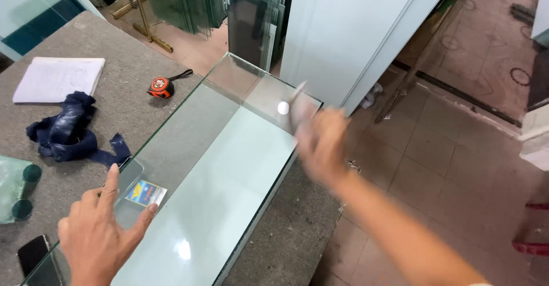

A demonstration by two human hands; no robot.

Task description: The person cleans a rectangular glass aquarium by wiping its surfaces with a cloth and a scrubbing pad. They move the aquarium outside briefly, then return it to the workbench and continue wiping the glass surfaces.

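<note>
A long clear glass sheet lies on the grey felt-covered table, its far corner near the table's edge. My left hand presses flat on the sheet's near left edge, fingers spread. My right hand is blurred with motion at the sheet's right edge, closed around a thin pale blade-like tool that points up over the glass. A small colourful card lies under or on the glass beside my left hand.
An orange tape measure, a white notepad and a dark blue cloth lie on the table. A phone sits at the near left. Glass panes lean at the back. Tiled floor lies to the right.
</note>
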